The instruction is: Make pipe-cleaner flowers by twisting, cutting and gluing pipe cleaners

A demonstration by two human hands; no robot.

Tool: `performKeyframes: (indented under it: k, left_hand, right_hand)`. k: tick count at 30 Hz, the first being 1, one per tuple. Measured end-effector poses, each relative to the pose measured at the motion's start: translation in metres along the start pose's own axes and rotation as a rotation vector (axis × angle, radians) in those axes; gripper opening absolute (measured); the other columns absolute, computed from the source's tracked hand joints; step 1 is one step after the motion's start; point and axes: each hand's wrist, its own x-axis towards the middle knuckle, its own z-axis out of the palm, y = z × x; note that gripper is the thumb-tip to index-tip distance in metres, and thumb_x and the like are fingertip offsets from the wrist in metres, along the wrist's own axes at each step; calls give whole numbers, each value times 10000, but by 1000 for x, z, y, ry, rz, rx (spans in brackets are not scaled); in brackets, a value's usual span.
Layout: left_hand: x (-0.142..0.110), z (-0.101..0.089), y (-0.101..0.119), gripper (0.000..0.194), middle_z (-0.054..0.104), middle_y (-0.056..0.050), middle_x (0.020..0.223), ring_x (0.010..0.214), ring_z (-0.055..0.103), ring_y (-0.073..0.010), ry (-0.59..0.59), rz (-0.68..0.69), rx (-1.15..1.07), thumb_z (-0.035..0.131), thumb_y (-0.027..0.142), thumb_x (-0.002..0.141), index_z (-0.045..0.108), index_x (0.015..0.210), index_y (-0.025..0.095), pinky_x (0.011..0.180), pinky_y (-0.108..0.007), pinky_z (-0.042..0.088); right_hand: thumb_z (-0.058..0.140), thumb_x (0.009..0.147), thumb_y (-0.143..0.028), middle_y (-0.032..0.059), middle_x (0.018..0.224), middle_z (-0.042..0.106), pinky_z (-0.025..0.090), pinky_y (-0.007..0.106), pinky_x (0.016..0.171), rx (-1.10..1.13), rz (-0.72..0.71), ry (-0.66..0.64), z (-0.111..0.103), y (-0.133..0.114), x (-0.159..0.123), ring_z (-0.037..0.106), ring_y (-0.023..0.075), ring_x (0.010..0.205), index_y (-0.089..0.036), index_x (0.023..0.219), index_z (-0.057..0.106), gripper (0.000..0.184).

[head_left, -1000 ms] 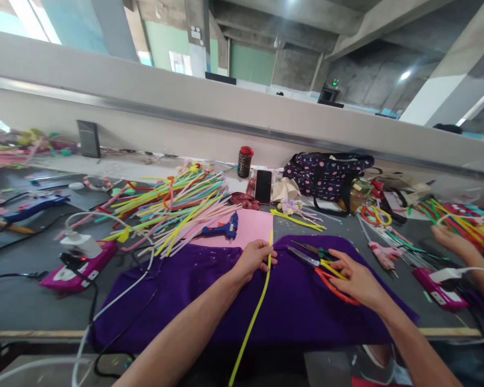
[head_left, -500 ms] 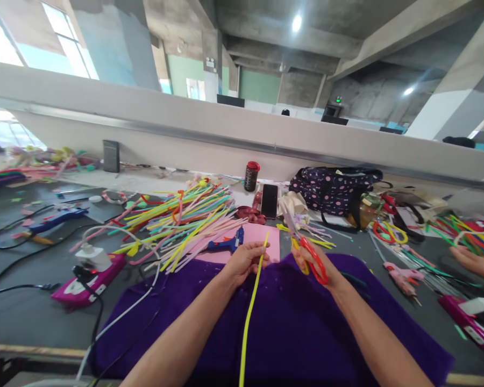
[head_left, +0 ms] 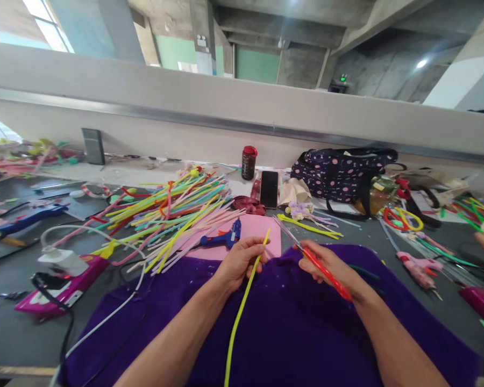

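1. Head view, hands: pinching a yellow strip [head_left: 236, 322] near its upper end in the left hand [head_left: 242, 260], thumb and fingers closed on it, above purple cloth [head_left: 306, 328]; gripping red-handled scissors [head_left: 326, 274] in the right hand [head_left: 336, 266], fingers wrapped round.
2. Head view, progress: apparently not yet touching strip with blades; impossible to tell whether already trimmed, or, edge-on, whether blades stand parted.
3. Head view, around: beyond the hands, blue glue gun [head_left: 223, 237], pink sheet [head_left: 252, 226], heaped coloured strips [head_left: 173, 215]; across the cloth's left side, white cable [head_left: 107, 317], possibly snagging.
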Motion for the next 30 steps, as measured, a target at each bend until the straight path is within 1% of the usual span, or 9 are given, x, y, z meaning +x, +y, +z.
performKeyframes:
  k: [3,6,8,12,16,20,25,30]
  left_hand:
    - [-1,-1,1,259,577,13,576,356,485,-50,36,29,-6,593,291,717,541,917,136,268,-123,216]
    - [-1,-1,1,228,614,-26,649,427,545,-73,64,37,1,615,281,694,535,840,124,286,-124,262]
    - [0,-2,0,229,624,-38,691,448,556,-76,62,49,-1,618,247,682,533,854,121,293,-125,279]
    - [0,-4,-1,316,612,-12,672,386,508,-55,41,64,-6,589,190,678,511,978,130,269,-126,246]
    - [0,-4,-1,275,590,9,604,310,425,-30,38,56,35,581,244,697,520,938,126,250,-125,192]
    - [1,-1,-3,276,590,8,607,306,420,-27,7,64,61,581,310,712,533,919,133,250,-123,182]
    - [1,2,-6,248,591,9,604,311,441,-33,0,57,72,576,323,716,534,874,136,256,-125,210]
    - [2,1,-6,249,599,10,620,323,464,-39,5,58,78,579,323,709,523,872,142,263,-129,227]
  right_hand:
    - [539,752,-483,-38,666,450,390,164,435,-82,16,-25,4,1,1,452,70,510,-232,1092,460,430]
    - [513,768,-492,-38,655,456,411,173,420,-75,13,-100,10,4,2,478,78,492,-235,1096,446,422]
    - [501,775,-497,-36,668,466,421,175,415,-48,12,-123,12,6,2,488,75,483,-232,1073,447,402]
    - [479,782,-515,-26,705,494,415,161,389,-8,40,-123,12,6,0,489,63,464,-214,978,457,360]
    - [480,778,-518,-26,703,505,409,147,376,-8,53,-117,14,3,-2,491,56,448,-207,943,459,353]
    - [488,772,-514,-33,685,508,409,143,369,1,58,-139,18,3,-2,494,55,437,-218,997,456,374]
    - [500,770,-486,-31,685,519,414,151,363,23,51,-162,22,3,-2,495,60,430,-222,1057,448,394]
    - [512,770,-467,-32,680,515,398,149,360,-37,19,-128,25,-1,-5,488,62,432,-223,1078,448,398]
